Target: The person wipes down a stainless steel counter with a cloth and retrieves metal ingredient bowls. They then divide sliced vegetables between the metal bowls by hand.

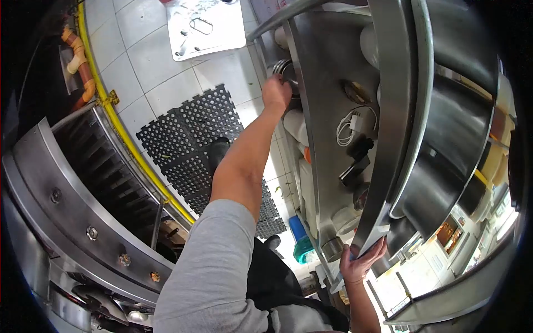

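My left hand (276, 92) reaches down to the lower shelf, its fingers closed at the rim of a shiny round metal container (285, 66). The container shows several ring-like edges, perhaps stacked pieces, and my hand hides part of it. My right hand (362, 262) grips the edge of the steel worktable (383, 205), thumb on one side and fingers over the other. On the upper shelf (327, 61) between them lie a white charger with a cable (351, 125), a black object (355, 166) and a clear container (345, 220).
Left of me stands a steel stove (78, 205) with knobs, with a yellow pipe (125, 139) along it. A black perforated mat (191, 133) covers floor tiles. Ahead lies a white tray (205, 28) with small items. A blue-green bottle (301, 244) stands low near the shelf.
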